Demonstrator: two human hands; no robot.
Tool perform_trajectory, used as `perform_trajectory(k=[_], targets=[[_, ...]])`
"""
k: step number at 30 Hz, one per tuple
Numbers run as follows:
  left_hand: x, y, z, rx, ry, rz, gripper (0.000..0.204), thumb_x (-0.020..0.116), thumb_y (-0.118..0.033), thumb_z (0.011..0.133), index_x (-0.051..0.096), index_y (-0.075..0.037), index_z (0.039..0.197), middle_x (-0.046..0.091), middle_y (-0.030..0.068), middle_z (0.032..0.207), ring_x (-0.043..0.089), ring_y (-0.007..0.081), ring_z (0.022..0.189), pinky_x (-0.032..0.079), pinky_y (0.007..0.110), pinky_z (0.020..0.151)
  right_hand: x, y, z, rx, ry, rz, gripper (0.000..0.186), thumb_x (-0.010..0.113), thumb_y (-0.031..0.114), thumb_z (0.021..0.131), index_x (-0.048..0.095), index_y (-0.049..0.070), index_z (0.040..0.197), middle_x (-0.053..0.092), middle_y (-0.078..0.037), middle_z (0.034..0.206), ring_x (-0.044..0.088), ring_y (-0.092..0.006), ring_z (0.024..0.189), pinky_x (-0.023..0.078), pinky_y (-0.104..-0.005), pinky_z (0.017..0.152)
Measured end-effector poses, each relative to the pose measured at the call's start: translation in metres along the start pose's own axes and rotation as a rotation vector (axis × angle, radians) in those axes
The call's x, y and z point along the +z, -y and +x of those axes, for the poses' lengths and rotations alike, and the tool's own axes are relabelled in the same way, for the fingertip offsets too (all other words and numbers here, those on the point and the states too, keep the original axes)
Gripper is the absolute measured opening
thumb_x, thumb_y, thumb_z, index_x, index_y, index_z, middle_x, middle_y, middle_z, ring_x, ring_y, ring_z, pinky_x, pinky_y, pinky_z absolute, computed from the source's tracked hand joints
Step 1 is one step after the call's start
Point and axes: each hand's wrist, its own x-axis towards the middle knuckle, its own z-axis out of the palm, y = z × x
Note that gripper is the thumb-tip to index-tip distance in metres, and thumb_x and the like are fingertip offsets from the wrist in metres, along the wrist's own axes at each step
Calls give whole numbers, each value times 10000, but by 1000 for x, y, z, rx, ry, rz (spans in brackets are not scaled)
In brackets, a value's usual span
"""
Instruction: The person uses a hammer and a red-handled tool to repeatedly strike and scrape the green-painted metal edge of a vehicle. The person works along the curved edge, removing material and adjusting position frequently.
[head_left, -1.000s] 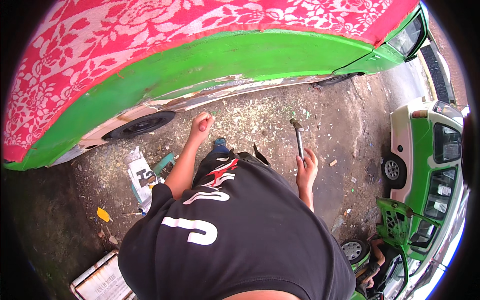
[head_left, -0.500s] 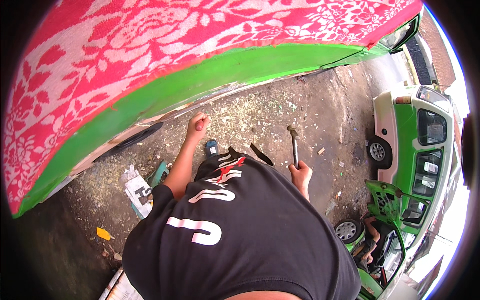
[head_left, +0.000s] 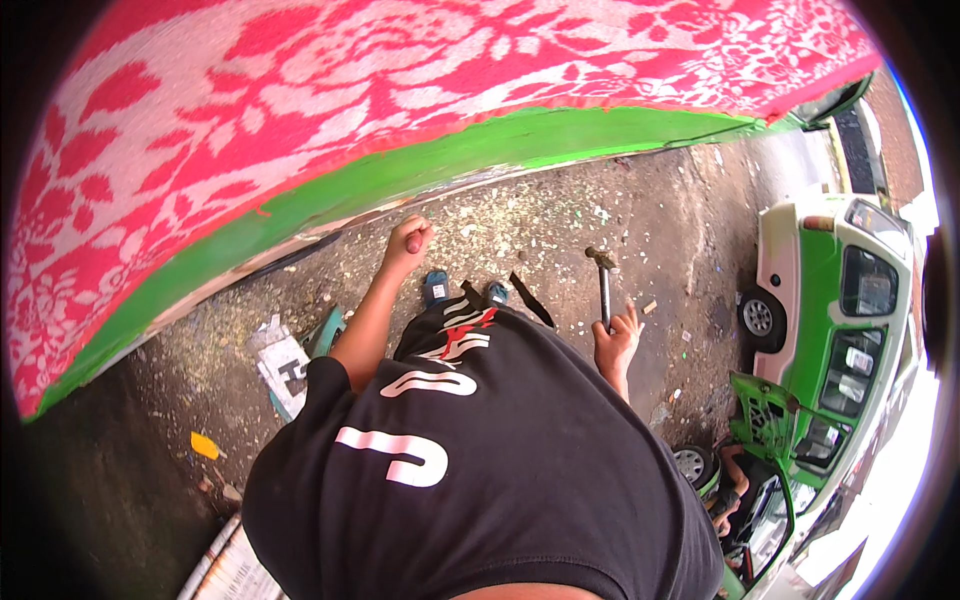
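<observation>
My right hand (head_left: 616, 345) holds a hammer (head_left: 605, 290) by the low end of its shaft, with the head pointing away from me. Some of its fingers are lifted off the shaft. My left hand (head_left: 405, 250) is closed in a fist in front of the green vehicle side (head_left: 440, 155). A rounded reddish-brown end shows at that fist, and I cannot make out what it is. Over the vehicle lies a red and pink flowered blanket (head_left: 330, 75).
The dirt ground (head_left: 480, 215) is strewn with pale chips. A dark strip (head_left: 531, 299) lies by my feet. On the left are a white printed sheet (head_left: 281, 362) and a yellow piece (head_left: 204, 445). At right, a green and white van (head_left: 815, 290) stands with a door open and a person (head_left: 733, 485) beside it.
Fingers of my right hand have loosened and spread from the hammer shaft. My left fist has shifted slightly up and right. The view has shifted, and my second foot now shows.
</observation>
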Motion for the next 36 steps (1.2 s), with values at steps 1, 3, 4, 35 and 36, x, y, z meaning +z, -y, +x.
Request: perform_trajectory(k=[1, 3, 4, 35, 36], targets=[[-2, -1, -1, 17, -8, 21, 184, 639, -40, 837, 494, -13, 726, 492, 88, 720, 515, 211, 668, 424, 301, 647, 1, 5, 3, -61, -37, -36, 162, 661, 142, 671, 578, 18, 608, 631, -148, 1011, 354, -408, 1336, 113, -637, 1119], [-2, -5, -8, 2, -24, 14, 203, 641, -49, 842, 483, -10, 720, 480, 89, 713, 500, 217, 657, 418, 309, 640, 2, 13, 11, -184, -113, -102, 148, 663, 135, 666, 588, 20, 612, 621, -145, 1174, 270, -431, 1383, 76, -626, 1130], [-1, -7, -9, -8, -22, 30, 205, 640, -50, 844, 481, -10, 721, 479, 88, 714, 498, 216, 658, 418, 310, 641, 3, 9, 17, -152, -32, -71, 151, 666, 131, 659, 587, 15, 602, 515, -140, 1375, 148, -453, 1422, 17, -618, 1135], [41, -60, 10, 36, 357, 719, 118, 745, -130, 664, 632, -107, 692, 599, 36, 859, 559, 244, 964, 387, 435, 909, 39, 4, 46, -148, 315, 401, 259, 694, 203, 789, 590, -20, 710, 538, -169, 563, 494, -252, 477, 405, -373, 500], [42, -50, 22, 23, 479, 676, 104, 743, -108, 669, 654, -116, 722, 600, 56, 875, 598, 264, 927, 447, 421, 861, 39, 5, 38, -91, 279, 463, 239, 695, 211, 808, 622, -14, 779, 526, -152, 558, 479, -222, 478, 398, -361, 497]])
